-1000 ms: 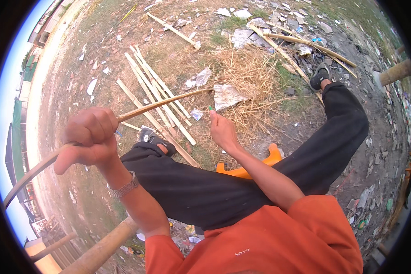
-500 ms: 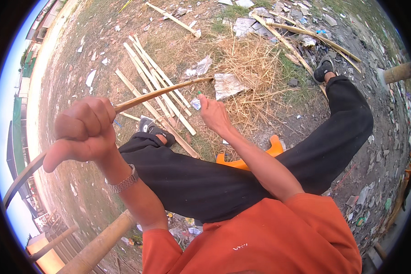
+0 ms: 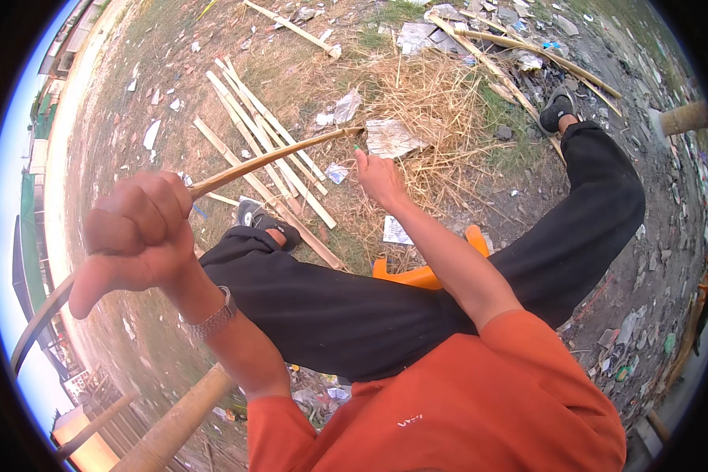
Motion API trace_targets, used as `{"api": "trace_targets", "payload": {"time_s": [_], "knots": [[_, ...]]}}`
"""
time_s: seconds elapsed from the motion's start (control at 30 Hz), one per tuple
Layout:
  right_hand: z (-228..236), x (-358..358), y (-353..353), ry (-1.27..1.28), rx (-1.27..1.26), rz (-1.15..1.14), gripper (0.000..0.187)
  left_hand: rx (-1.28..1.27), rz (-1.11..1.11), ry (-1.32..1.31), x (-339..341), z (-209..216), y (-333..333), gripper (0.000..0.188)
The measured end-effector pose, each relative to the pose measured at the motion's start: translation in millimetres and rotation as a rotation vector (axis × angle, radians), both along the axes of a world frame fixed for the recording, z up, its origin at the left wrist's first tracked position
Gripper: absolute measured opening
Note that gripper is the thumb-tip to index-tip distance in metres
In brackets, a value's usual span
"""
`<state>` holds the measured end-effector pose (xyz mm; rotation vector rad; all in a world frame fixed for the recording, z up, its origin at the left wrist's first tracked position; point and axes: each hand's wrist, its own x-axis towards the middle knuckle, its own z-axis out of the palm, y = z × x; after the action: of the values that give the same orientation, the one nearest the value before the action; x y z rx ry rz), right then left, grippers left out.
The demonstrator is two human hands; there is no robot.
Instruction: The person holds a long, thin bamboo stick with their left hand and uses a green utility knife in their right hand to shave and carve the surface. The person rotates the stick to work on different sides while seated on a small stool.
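Note:
My left hand [image 3: 138, 236] is closed round a long, curved bamboo strip [image 3: 275, 153], raised on the left side. One end of the strip passes back beyond my hand to the left rim; the other reaches out to the middle. A watch with a metal band [image 3: 212, 315] is on my left wrist. Just below the strip's far end is my right hand [image 3: 381, 179], its fingers closed. A small green tip [image 3: 357, 148] shows at its fingers; the rest of that thing is hidden by the hand.
Several split bamboo strips [image 3: 271, 134] lie on the ground ahead. Beyond my right hand are a straw pile [image 3: 440, 102] and a pale flat piece [image 3: 393, 138]. An orange plastic thing [image 3: 413, 277] shows between my legs. Bamboo poles [image 3: 173, 421] stand at lower left; rubble lies at right.
My right hand has moved slightly right and away from me, nearer the strip's far end. The left hand, still round the bamboo strip, has shifted slightly down and left.

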<state>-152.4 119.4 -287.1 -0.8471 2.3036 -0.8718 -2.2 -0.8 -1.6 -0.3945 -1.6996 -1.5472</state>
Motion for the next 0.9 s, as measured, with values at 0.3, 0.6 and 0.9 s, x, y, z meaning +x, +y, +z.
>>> {"api": "trace_targets", "payload": {"time_s": [0.3,0.6,0.9], "knots": [[27,-37,-14,0.38,0.141,0.114,0.051,0.108,0.456,-0.008,0,3,-2,0.059],[223,60,22,-0.291,-0.539,0.217,0.046,0.181,0.861,0.067,-19,10,25,0.06],[204,95,12,-0.148,-0.607,0.168,0.037,0.239,1.06,0.175,-26,8,42,0.057]]}}
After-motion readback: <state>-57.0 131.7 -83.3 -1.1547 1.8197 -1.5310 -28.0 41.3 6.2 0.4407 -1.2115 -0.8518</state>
